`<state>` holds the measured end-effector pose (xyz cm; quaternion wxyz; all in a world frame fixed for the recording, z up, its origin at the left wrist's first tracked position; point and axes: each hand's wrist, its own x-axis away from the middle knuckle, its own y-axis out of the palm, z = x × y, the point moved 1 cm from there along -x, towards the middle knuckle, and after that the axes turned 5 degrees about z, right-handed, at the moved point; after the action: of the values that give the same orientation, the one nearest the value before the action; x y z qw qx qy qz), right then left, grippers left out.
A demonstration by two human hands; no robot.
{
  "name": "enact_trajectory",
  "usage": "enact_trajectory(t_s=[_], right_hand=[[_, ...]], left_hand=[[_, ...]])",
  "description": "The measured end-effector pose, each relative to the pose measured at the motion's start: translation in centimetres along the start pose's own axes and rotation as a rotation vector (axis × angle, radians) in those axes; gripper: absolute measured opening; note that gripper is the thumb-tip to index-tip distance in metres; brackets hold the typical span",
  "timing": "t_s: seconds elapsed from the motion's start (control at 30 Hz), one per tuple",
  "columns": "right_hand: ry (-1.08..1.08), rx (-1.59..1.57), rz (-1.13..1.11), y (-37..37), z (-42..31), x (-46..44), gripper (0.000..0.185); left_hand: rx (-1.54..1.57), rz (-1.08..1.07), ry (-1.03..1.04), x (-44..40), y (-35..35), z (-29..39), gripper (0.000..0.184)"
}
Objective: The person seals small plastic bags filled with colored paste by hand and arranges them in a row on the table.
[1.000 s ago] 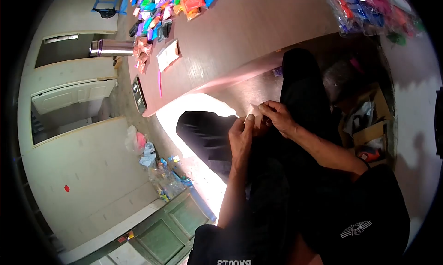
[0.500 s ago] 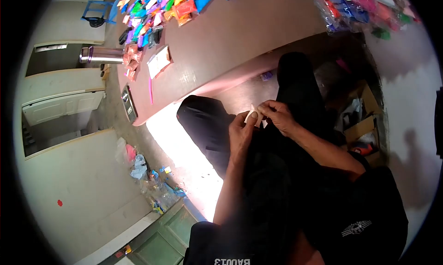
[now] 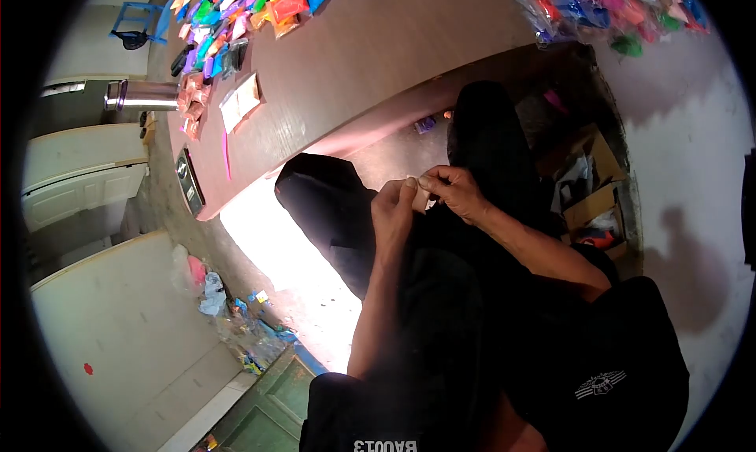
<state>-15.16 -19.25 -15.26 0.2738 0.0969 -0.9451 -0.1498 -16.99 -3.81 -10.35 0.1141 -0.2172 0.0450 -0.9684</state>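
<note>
On the brown table (image 3: 354,66), colourful packets (image 3: 228,19) are lying in a heap near a metal flask (image 3: 150,95). Below its near edge, the left hand (image 3: 394,206) and right hand (image 3: 457,192) are meeting over the lap, both pinching a small pale piece (image 3: 421,199) between thumbs and fingers.

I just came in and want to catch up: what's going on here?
A seated person's left hand and right hand meet close in front of the body, pinching a small pale piece between them; it is too small and covered to identify. Colourful packets lie on the table ahead, with a metal flask at its left edge.
</note>
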Motion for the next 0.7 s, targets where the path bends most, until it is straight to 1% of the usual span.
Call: enact_trajectory(t_s=[0.2,0.3,0.4,0.47,0.6,0.7], right_hand=[[0.008,0.044,0.035,0.4,-0.3,-0.2,0.025],[-0.007,0.018,0.038,0.5,-0.2,-0.1,0.024],[0.011,0.069,-0.015,0.5,-0.4,0.1,0.024],[0.012,0.077,-0.014,0.8,-0.6,0.2,0.024],[0.0,0.145,-0.015,0.7,-0.5,0.1,0.022],[0.0,0.07,0.009,0.7,-0.1,0.1,0.021]], left_hand=[[0.052,0.003,0.013,-0.3,-0.4,-0.4,0.031],[0.075,0.071,0.017,-0.4,-0.3,-0.3,0.03],[0.059,0.038,0.045,-0.8,-0.6,-1.0,0.029],[0.114,0.014,0.008,-0.7,-0.8,-0.9,0.029],[0.136,0.011,0.002,-0.9,-1.1,-1.5,0.029],[0.055,0.022,0.012,-0.9,-1.0,-1.4,0.031]])
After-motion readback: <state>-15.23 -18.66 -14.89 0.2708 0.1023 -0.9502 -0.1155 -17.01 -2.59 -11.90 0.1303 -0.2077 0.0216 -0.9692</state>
